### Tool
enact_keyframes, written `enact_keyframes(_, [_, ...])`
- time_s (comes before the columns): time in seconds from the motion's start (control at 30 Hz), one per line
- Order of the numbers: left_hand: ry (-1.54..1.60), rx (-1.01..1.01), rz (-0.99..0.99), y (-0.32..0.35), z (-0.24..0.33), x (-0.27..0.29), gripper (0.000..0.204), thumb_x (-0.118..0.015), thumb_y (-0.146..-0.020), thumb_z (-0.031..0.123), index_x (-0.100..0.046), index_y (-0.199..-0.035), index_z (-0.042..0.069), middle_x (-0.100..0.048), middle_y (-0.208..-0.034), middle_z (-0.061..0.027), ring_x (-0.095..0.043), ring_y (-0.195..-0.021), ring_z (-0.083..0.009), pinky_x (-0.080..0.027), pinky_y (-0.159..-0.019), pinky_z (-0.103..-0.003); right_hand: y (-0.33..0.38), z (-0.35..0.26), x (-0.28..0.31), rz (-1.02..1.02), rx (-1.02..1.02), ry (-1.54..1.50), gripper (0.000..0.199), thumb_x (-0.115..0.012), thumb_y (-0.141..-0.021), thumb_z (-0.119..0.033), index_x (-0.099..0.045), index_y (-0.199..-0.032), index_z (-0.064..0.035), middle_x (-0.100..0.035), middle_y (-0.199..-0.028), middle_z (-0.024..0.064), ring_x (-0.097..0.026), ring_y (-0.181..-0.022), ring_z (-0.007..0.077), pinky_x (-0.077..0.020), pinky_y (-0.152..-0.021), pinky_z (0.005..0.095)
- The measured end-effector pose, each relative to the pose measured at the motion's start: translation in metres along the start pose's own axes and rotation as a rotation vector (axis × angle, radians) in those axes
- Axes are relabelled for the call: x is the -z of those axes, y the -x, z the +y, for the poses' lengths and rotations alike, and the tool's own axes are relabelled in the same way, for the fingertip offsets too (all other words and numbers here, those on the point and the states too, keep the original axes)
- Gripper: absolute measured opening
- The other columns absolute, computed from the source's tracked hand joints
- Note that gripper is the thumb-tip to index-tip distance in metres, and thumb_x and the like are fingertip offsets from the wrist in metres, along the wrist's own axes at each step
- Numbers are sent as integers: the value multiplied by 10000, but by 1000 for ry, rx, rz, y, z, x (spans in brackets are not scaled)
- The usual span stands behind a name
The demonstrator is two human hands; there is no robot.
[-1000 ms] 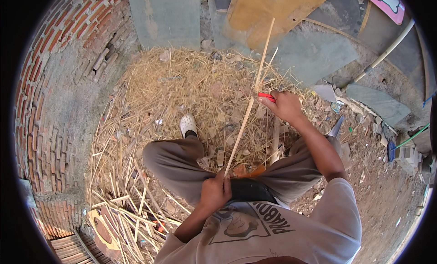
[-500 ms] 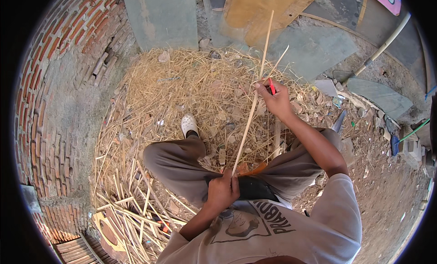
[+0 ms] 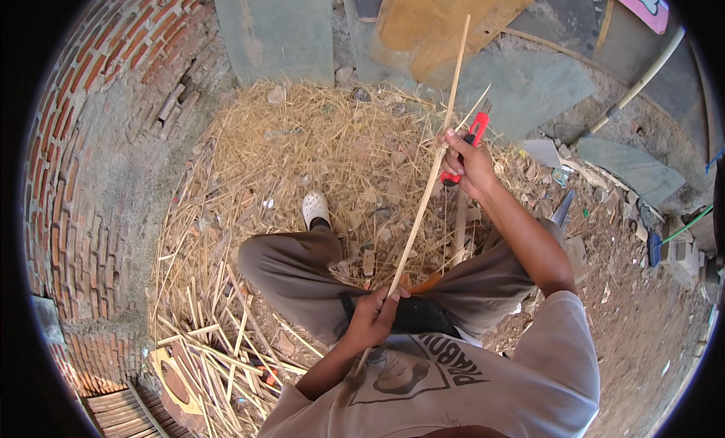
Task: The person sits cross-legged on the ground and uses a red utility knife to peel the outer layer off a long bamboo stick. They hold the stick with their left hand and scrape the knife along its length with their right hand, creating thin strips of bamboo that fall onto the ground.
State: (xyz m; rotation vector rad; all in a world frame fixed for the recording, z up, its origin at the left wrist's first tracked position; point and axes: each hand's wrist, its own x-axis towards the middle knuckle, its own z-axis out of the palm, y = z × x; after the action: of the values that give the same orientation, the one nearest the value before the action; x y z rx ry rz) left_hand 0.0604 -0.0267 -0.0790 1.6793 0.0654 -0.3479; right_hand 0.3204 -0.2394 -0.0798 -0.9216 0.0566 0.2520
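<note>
A long pale bamboo strip point(image 3: 421, 204) slants from my lap up and away to the right. My left hand point(image 3: 374, 315) is closed round its lower part, and the near end sticks out below toward my shirt. Farther up, my right hand point(image 3: 470, 164) holds a red and black utility knife point(image 3: 476, 128), its blade end pointing away from me. The thumb and fingers of that hand also meet the strip. A thin sliver point(image 3: 476, 106) branches off the strip near these fingers.
Straw-like shavings point(image 3: 302, 136) cover the ground ahead, and a pile of cut strips point(image 3: 234, 347) lies at my lower left. A brick wall point(image 3: 83, 204) rises on the left. Grey panels point(image 3: 276, 38) lean at the far side. A saw blade point(image 3: 562, 205) shows by my right knee.
The strip has slid toward me through my left hand, so its near end now shows below. My right hand has turned, bringing the knife into fuller view.
</note>
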Motion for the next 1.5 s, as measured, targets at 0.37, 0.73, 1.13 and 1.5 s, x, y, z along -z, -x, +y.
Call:
enact_keyframes(0.37, [-239,-83,170,-8,4,-13,199,-479,-995,117,-646,-953,18,-465,-577,29,-404,-545,-25,-338,-502,-228,-1,11,2,2,1028,1303,112,-703,-784,-52,-692,-887,-11,-599,-773,111,-611,-626,301,-493,-587,322])
enact_keyframes(0.73, [177,-2,82,-13,1,-14,303,-432,-1046,202,-657,-987,8,-417,-529,51,-353,-460,-10,-278,-436,-206,-15,-6,1,223,207,365,250,-696,-906,-215,-608,-806,-4,-694,-797,142,-664,-613,167,-408,-444,272])
enact_keyframes(1.13, [222,-25,62,-16,20,17,343,-364,-1061,280,-563,-1153,16,-423,-516,27,-339,-379,-31,-290,-376,-191,-14,-25,46,-70,146,1985,424,-686,-834,-442,-697,-837,-18,-661,-734,177,-661,-713,370,-519,-696,472])
enact_keyframes(1.5, [197,-178,164,-42,24,5,333,-406,-1048,186,-508,-1319,23,-507,-597,-4,-418,-445,-30,-333,-398,-190,32,-8,-17,-192,485,1646,497,-604,-890,-505,-700,-1047,-44,-607,-615,146,-644,-604,332,-499,-574,435])
